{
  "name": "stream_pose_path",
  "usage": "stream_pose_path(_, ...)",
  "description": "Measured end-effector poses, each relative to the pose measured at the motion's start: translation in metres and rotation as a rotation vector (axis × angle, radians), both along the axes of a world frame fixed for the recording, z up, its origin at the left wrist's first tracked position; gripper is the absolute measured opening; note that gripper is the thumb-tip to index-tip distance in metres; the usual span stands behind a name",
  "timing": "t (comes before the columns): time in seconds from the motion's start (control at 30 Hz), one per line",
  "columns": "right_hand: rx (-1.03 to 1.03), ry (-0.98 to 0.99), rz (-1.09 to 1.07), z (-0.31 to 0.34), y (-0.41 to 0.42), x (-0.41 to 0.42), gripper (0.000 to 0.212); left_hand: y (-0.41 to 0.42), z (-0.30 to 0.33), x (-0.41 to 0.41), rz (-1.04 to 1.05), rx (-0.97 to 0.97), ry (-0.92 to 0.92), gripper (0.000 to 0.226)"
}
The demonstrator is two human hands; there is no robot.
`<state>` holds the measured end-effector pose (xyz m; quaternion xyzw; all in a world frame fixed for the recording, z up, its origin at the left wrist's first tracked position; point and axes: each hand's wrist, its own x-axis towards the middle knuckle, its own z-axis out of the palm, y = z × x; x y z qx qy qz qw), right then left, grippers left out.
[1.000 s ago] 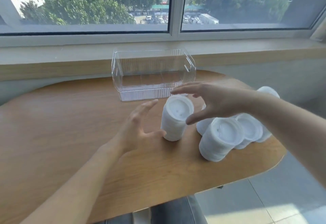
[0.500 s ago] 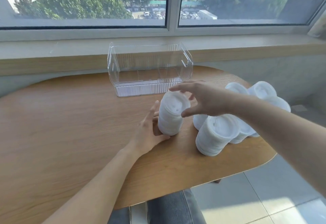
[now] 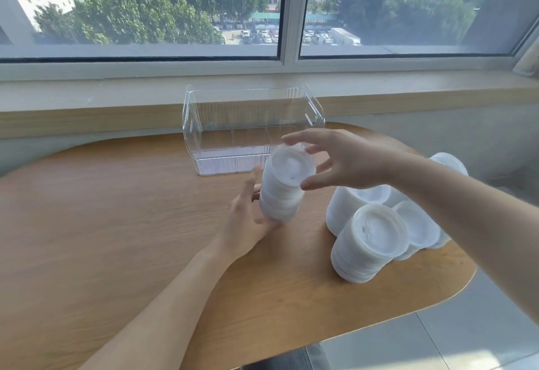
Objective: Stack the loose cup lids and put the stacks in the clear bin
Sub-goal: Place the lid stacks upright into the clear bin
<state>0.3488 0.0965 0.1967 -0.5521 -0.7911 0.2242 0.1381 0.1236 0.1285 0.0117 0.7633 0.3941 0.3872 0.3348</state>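
Lid stack [image 3: 284, 186] tilted, in left hand's [image 3: 248, 223] curled grip, right hand [image 3: 344, 162] spread loosely over its top.

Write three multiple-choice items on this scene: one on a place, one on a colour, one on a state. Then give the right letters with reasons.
1. Where does the clear bin stand?
A. on the floor
B. at the table's far edge by the window
C. on the sill

2. What colour are the lids?
A. white
B. black
C. red

3. What does the bin hold?
A. two stacks
B. one stack
C. no lids

Answers:
1 B: it stands on the wooden table below the sill.
2 A: the lid stack between the left hand and right hand is white.
3 C: only the bin's bare floor shows through its walls.
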Motion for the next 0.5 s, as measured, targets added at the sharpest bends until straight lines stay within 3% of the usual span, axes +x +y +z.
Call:
stream_pose_path(0.17,0.013,0.164,-0.001,0.03,0.038,-0.007,0.085,0.045,0.041,-0.011,0.086,0.073,-0.01,0.124)
stream_pose_path(0.33,0.013,0.426,-0.061,0.047,0.092,-0.022,0.059,0.102,0.072,-0.025,0.185,0.194,0.079,0.125)
stream_pose_path(0.5,0.084,0.454,-0.103,0.04,0.155,-0.036,0.067,0.152,0.089,-0.021,0.28,0.135,0.105,0.121)
